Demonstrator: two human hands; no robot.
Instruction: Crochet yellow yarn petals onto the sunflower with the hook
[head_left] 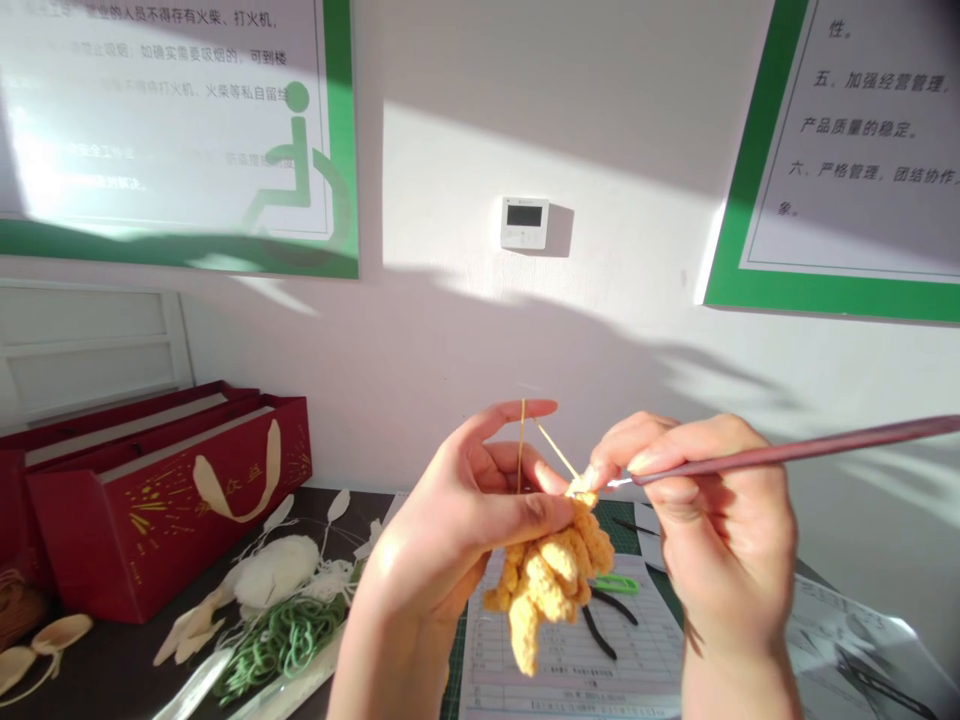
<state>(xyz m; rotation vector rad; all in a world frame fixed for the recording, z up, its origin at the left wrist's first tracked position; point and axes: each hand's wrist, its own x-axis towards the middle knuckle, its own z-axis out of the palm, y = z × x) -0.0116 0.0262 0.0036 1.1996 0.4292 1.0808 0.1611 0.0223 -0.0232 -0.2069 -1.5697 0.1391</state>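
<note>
My left hand [457, 510] pinches a yellow crocheted piece [551, 575] with curly, petal-like strands hanging below it. A tan yarn strand [556, 450] runs up from the piece and over my raised left index finger. My right hand [712, 520] grips a crochet hook [795, 455] with a long maroon handle. The hook's metal tip [619, 482] reaches into the top of the crocheted piece, where my right fingertips nearly touch my left fingers.
A dark table [135, 680] holds red gift bags [165, 500], white crocheted petals [191, 628], green yarn [281, 640], black-handled pliers [600, 620] and a printed form [562, 670]. A green cutting mat [619, 528] lies beneath. Behind rises a wall with a thermostat panel [525, 222].
</note>
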